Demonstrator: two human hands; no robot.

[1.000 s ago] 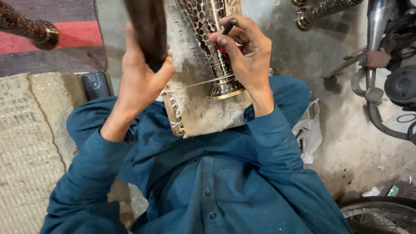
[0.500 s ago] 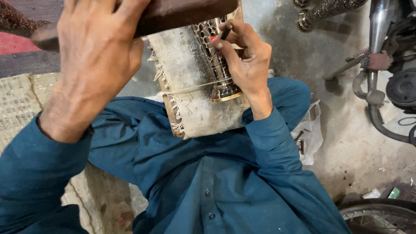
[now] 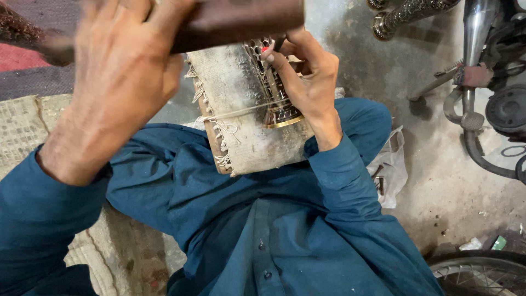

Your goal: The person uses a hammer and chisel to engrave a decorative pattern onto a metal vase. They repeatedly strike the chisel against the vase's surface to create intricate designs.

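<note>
**Wooden mallet raised over pierced metal tube: strike risks**

Wood is blurring in the left hand (image 3: 123,82), which is clenching a dark wooden mallet (image 3: 230,22) high above the work, close to the camera. The right hand (image 3: 307,77) is pinching a thin punch (image 3: 272,45) with a red mark between fingertips, tip down on a pierced metal tube (image 3: 274,93) with a brass-coloured rim. That tube is lying along the right edge of a cloth-wrapped board (image 3: 241,115), bound to it with string (image 3: 241,111), and the board is resting on the lap of the blue garment (image 3: 246,219).

Judged risks:
- Mallet is swinging down beside the right-hand fingers; an off-centre blow is likely landing on knuckles instead of the punch head.
- Punch is standing on a curved, openwork surface; it could be skidding and denting or tearing the lattice.
- Board is sitting only on the thighs; it may be tipping under a blow, letting the tube roll off the right edge toward the concrete floor (image 3: 433,181).
- String looks thin and may be slipping.
</note>
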